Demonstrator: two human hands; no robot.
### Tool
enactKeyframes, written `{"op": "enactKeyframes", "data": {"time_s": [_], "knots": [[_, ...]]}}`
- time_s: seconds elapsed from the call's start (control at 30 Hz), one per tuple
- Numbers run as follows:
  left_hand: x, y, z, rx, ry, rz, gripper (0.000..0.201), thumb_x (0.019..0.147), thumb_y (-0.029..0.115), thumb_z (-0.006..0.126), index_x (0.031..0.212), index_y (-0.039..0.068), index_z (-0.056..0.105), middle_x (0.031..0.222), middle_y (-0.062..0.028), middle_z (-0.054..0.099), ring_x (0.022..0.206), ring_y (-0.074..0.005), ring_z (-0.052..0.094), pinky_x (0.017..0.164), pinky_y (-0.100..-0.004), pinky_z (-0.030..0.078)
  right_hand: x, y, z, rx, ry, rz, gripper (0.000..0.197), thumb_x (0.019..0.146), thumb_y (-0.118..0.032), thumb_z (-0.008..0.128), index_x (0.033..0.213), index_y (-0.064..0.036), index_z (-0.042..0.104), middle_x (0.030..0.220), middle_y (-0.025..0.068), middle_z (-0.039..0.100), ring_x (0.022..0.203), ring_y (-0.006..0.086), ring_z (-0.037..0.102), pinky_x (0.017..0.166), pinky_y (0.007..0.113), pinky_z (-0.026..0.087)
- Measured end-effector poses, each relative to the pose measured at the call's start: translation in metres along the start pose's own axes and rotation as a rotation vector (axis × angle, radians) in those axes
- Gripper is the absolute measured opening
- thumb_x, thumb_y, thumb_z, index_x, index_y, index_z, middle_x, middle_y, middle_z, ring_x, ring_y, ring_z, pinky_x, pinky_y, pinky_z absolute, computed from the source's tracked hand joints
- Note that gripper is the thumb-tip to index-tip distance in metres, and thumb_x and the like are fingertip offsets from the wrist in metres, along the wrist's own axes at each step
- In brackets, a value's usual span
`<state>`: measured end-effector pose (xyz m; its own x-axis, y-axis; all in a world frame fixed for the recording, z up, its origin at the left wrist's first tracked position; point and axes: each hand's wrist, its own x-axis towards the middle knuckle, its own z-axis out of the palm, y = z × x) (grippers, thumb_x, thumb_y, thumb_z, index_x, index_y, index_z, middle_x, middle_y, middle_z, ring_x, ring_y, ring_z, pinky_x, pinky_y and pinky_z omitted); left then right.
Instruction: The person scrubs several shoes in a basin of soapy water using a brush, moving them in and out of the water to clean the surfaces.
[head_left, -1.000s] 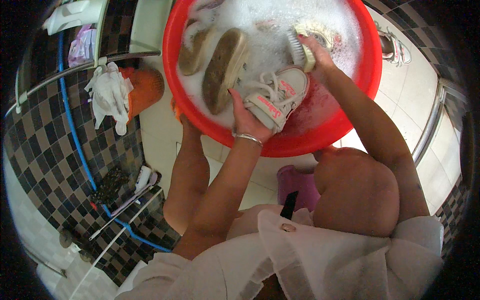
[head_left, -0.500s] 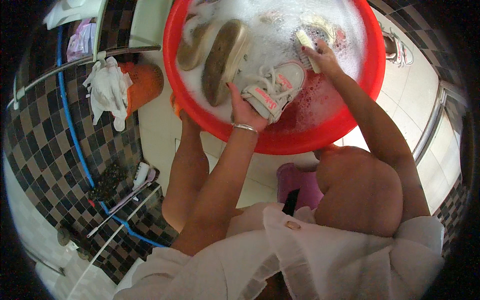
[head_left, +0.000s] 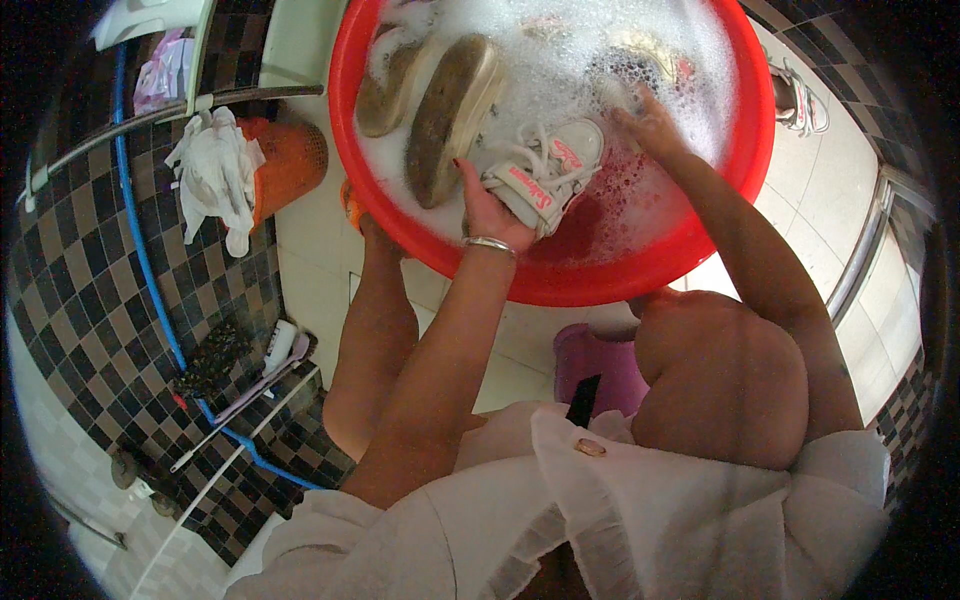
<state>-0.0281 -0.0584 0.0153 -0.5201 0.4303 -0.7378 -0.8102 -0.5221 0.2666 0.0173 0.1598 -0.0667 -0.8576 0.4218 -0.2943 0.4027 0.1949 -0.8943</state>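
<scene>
A red tub (head_left: 745, 165) full of suds is in front of me. My left hand (head_left: 495, 212) grips a white sneaker (head_left: 548, 172) with pink lettering and loose laces, holding it above the water by its heel end. To its right, my right hand (head_left: 648, 125) dips into the foam with its fingers partly covered. It holds a pale scrub brush (head_left: 614, 96), now mostly lost in the suds. Left of the sneaker, a shoe with a brown sole (head_left: 450, 120) lies tilted on its side, and another brown-soled shoe (head_left: 388, 92) is beside it.
An orange basket (head_left: 290, 165) with white cloth (head_left: 215, 165) stands left of the tub. A purple stool (head_left: 595, 365) is beneath me. Another sneaker (head_left: 798, 100) sits on the tiles at right. A blue hose (head_left: 150, 270) runs along the left wall.
My right hand has lowered the brush into the foam, so the brush is far less visible. My left hand keeps the sneaker almost in place, tilted slightly.
</scene>
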Motion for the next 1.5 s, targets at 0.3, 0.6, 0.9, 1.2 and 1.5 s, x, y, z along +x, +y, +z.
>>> {"op": "enactKeyframes", "data": {"time_s": [0.3, 0.6, 0.9, 1.2, 1.5], "knots": [[0.005, -0.002, -0.001, -0.035, -0.052, -0.030, 0.083, 0.075, 0.070, 0.032, 0.131, 0.010, 0.027, 0.134, -0.0141, 0.030, 0.120, -0.0376, 0.032, 0.099, -0.0534, 0.025, 0.006, 0.033, 0.003, 0.057, -0.066, -0.111, 0.060, 0.077, -0.022, 0.064, 0.123, 0.0028, 0.034, 0.099, 0.0164, 0.058, 0.088, 0.0227, 0.055, 0.078, 0.032, 0.045], [0.005, 0.001, -0.005, -0.050, 0.017, -0.018, 0.076, 0.079, 0.066, 0.029, 0.133, 0.011, 0.026, 0.136, -0.0129, 0.029, 0.122, -0.0360, 0.029, 0.100, -0.0531, 0.023, 0.003, 0.010, 0.004, 0.119, -0.138, 0.110, 0.072, 0.077, -0.027, 0.064, 0.132, -0.0032, 0.025, 0.106, 0.0170, 0.051, 0.090, 0.0217, 0.053, 0.075, 0.033, 0.047], [0.002, 0.005, -0.002, -0.053, 0.056, 0.022, 0.076, 0.079, 0.065, 0.032, 0.131, 0.010, 0.028, 0.134, -0.0119, 0.031, 0.121, -0.0353, 0.032, 0.099, -0.0529, 0.025, -0.002, -0.019, 0.002, 0.149, -0.137, 0.091, 0.068, 0.073, -0.027, 0.067, 0.123, 0.0036, 0.033, 0.106, 0.0202, 0.054, 0.098, 0.0284, 0.052, 0.084, 0.036, 0.042], [0.001, 0.001, 0.009, -0.054, 0.031, -0.021, 0.077, 0.078, 0.065, 0.036, 0.131, 0.008, 0.030, 0.133, -0.0130, 0.033, 0.119, -0.0357, 0.034, 0.099, -0.0516, 0.026, 0.002, -0.005, 0.003, 0.053, -0.109, 0.080, 0.072, 0.073, -0.026, 0.067, 0.126, 0.0052, 0.029, 0.116, 0.0190, 0.048, 0.107, 0.0245, 0.046, 0.090, 0.033, 0.038], [0.002, -0.003, 0.008, -0.013, 0.064, -0.035, 0.078, 0.078, 0.066, 0.034, 0.132, 0.009, 0.027, 0.134, -0.0136, 0.032, 0.120, -0.0350, 0.033, 0.099, -0.0505, 0.026, -0.002, 0.006, -0.002, 0.148, -0.154, 0.004, 0.080, 0.074, -0.033, 0.065, 0.130, 0.0049, 0.022, 0.128, 0.0256, 0.034, 0.119, 0.0318, 0.035, 0.098, 0.035, 0.031]]}}
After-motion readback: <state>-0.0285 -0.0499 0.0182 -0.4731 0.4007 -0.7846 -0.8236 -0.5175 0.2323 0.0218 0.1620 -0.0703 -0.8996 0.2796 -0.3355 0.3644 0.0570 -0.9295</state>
